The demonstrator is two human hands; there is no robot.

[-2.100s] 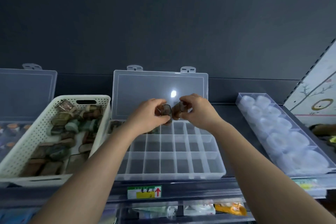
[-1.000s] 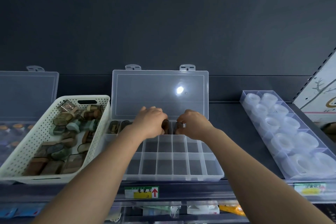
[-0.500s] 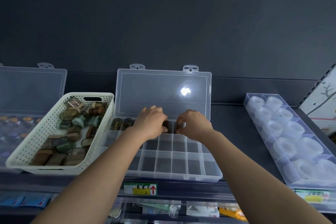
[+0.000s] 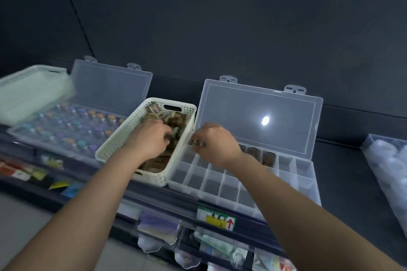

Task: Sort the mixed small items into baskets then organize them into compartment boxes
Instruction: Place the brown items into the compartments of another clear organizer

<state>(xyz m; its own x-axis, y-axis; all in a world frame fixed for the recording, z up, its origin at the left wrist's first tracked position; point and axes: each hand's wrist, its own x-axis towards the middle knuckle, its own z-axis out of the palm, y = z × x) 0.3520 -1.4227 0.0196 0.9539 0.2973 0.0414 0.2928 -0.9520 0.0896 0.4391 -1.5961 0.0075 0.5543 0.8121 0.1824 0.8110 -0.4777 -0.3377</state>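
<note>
My left hand [image 4: 149, 138] sits, fingers curled, among the pieces [image 4: 176, 117] in the basket [image 4: 114, 145] — whether it holds one I can't tell. My right hand [image 4: 217, 145] pinches a piece [image 4: 198, 142] by the rim, beside the box [image 4: 220, 185] — I'd guess light, hard, likely slick; best pinched across its sides.

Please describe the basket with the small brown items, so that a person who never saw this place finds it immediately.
On the dark shelf, a bottle box and a compartment box stand with clear lids raised. The white perforated basket sits between them. Unlike the other pale basket at far left, it holds small brown and green items, and the left hand reaches into it.
</note>
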